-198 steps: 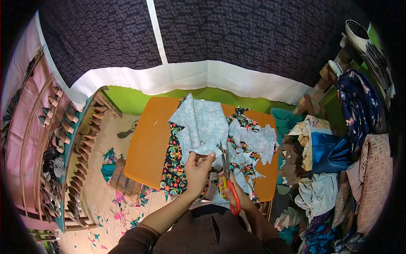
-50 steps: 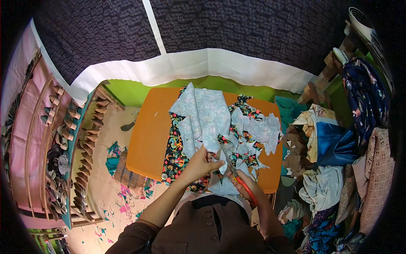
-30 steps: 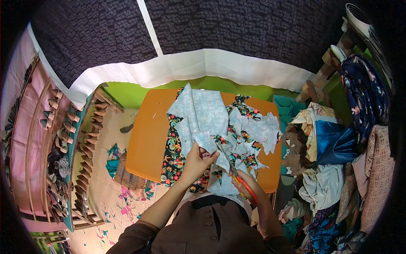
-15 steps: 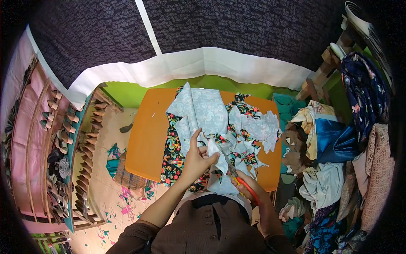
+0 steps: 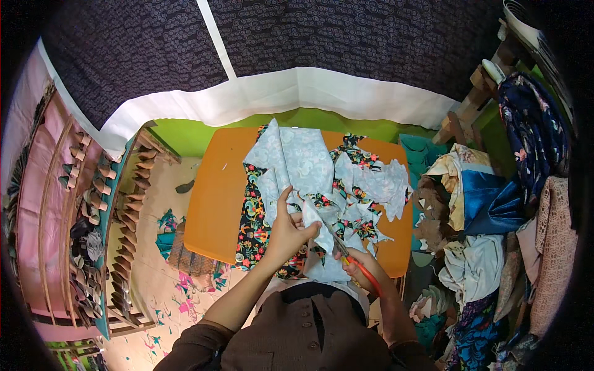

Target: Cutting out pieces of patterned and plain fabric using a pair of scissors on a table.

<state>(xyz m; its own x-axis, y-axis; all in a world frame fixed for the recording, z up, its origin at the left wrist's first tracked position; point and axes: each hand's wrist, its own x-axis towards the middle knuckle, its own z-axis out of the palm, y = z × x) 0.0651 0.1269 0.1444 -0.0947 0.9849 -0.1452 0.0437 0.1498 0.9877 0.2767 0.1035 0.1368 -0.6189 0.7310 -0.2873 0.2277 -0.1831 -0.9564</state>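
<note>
My left hand (image 5: 286, 238) is closed, pinching the edge of a pale-backed piece of fabric (image 5: 313, 217) between thumb and fingers, its index finger stretched forward. Scissors with red handles (image 5: 365, 274) are gripped in my right hand (image 5: 374, 264). Their metal blades point up and left, at the edge of the held piece. Beneath both hands spreads a larger floral cloth (image 5: 250, 229), black with bright flowers on one face and pale on the other, partly folded over. Jagged cut pieces (image 5: 374, 185) of the same cloth lie to the right.
An orange table (image 5: 213, 185) carries the cloth. Racks of pointed shoe forms (image 5: 127, 216) stand at the left. Folded fabrics (image 5: 492, 204) and hanging cloths crowd the right side. Colourful scraps (image 5: 185, 303) litter the floor, and a dark patterned curtain (image 5: 346, 43) hangs behind.
My right hand and the scissors have shifted slightly, with the fingers drawn in around the handles. My left hand keeps its pinch in nearly the same place.
</note>
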